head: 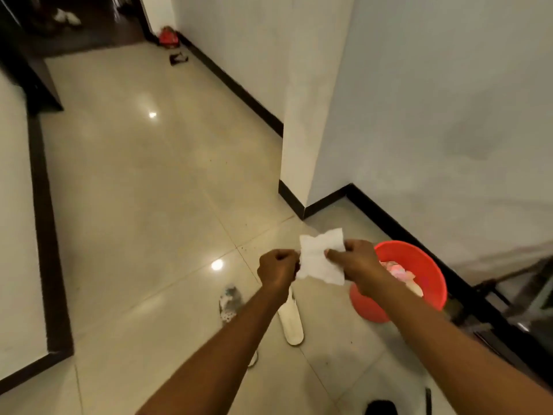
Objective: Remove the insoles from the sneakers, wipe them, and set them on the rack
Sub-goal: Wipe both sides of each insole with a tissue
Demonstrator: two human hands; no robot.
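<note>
A white wipe is stretched between my two hands at mid-height above the floor. My left hand pinches its left edge with curled fingers. My right hand pinches its right edge. Below my left forearm a pale insole lies flat on the tiled floor. A patterned sneaker sits just left of it, partly hidden by my arm.
A red plastic basin with cloth inside stands by the wall at the right. A dark metal frame fills the right edge. White walls with black skirting form a corner ahead. Red and dark items lie far down the hallway.
</note>
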